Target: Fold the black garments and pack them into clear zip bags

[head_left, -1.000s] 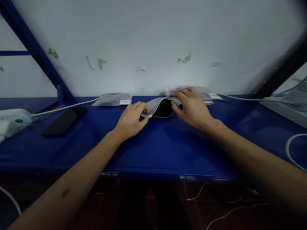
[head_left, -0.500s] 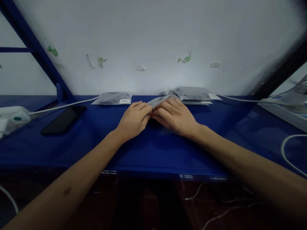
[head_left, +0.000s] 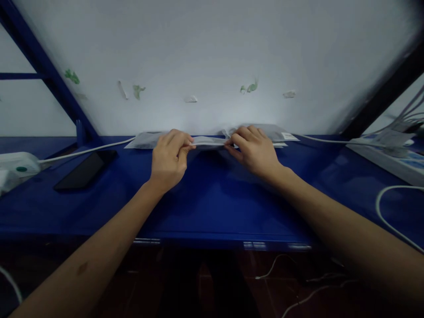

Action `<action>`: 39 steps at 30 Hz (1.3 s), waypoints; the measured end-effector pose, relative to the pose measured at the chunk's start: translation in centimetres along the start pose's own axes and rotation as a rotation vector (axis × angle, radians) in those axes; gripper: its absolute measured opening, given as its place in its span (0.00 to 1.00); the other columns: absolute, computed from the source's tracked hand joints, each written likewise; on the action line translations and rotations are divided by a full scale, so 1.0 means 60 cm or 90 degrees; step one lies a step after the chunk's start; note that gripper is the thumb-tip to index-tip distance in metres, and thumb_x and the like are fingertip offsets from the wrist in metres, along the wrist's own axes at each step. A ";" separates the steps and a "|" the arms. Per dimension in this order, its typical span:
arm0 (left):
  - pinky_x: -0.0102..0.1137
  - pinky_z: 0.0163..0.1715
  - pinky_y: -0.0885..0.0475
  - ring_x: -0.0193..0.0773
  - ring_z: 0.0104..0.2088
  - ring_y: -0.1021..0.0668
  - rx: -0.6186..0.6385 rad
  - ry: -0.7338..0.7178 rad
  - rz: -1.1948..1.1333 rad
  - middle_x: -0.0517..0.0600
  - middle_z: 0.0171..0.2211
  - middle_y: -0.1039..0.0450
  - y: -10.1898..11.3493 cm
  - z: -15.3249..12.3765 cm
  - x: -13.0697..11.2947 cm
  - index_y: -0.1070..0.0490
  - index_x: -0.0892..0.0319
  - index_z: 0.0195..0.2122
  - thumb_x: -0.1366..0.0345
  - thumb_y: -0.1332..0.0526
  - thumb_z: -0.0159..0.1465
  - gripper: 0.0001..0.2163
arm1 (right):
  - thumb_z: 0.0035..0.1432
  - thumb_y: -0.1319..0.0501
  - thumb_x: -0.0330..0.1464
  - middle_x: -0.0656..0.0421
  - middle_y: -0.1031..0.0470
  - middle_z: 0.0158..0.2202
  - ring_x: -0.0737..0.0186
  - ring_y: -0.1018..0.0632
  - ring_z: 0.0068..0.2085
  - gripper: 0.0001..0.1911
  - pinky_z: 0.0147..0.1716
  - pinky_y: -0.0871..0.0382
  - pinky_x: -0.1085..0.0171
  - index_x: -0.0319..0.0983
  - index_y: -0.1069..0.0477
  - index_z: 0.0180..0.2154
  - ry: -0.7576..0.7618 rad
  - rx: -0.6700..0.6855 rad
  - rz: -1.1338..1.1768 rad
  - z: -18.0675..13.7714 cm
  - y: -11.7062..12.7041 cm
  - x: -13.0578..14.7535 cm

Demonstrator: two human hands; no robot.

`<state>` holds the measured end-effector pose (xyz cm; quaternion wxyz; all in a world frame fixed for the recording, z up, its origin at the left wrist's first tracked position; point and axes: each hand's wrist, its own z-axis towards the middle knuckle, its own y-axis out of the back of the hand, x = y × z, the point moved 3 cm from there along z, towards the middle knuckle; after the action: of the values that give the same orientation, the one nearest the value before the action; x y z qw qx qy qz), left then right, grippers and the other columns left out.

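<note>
A translucent plastic bag (head_left: 209, 141) is stretched between my two hands, its near edge facing me just above the blue table (head_left: 212, 203). My left hand (head_left: 170, 159) pinches the bag's left corner between thumb and fingers. At the opposite corner my right hand (head_left: 255, 148) is closed in a pinch on the same edge. Behind my left hand lies another grey bag (head_left: 145, 140), partly covered by it. Beyond my right hand is a small stack of similar bags (head_left: 276, 131) with a white label. What the bags contain cannot be made out.
A black phone (head_left: 85, 170) lies at the left, beside a white power strip (head_left: 20, 164) with a cable running along the back. A white tray-like object (head_left: 380, 154) and a looped white cable (head_left: 379, 203) are at the right. The wall (head_left: 212, 53) rises behind the table.
My hands have moved apart from nearly touching, with the bag's edge now drawn out straight between them. The view has shifted slightly.
</note>
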<state>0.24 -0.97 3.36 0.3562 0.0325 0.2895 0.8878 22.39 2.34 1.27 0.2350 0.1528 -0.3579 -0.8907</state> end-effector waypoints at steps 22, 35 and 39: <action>0.48 0.54 0.34 0.50 0.53 0.25 0.434 0.096 0.120 0.51 0.50 0.23 -0.018 -0.013 0.022 0.25 0.51 0.47 0.48 0.56 0.72 0.22 | 0.65 0.44 0.35 0.55 0.18 0.39 0.57 0.21 0.36 0.13 0.34 0.33 0.60 0.41 0.23 0.45 -0.148 0.120 0.149 -0.016 -0.026 -0.047; 0.56 0.69 0.59 0.57 0.73 0.54 0.575 0.164 0.119 0.52 0.74 0.57 -0.044 -0.033 0.024 0.48 0.51 0.72 0.37 0.58 0.68 0.36 | 0.64 0.42 0.36 0.56 0.20 0.32 0.60 0.23 0.31 0.12 0.33 0.34 0.60 0.39 0.22 0.40 -0.174 0.149 0.257 -0.015 -0.030 -0.039; 0.54 0.69 0.61 0.55 0.73 0.56 0.627 0.185 0.131 0.51 0.75 0.62 -0.050 -0.037 0.026 0.55 0.50 0.73 0.36 0.63 0.68 0.37 | 0.63 0.42 0.35 0.55 0.20 0.31 0.60 0.23 0.31 0.11 0.33 0.34 0.60 0.39 0.22 0.39 -0.186 0.148 0.277 -0.016 -0.033 -0.042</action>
<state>0.34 0.67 -0.31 0.1657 0.1012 0.7143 0.6724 24.32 4.39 -0.54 0.3475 -0.0313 -0.5119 -0.7850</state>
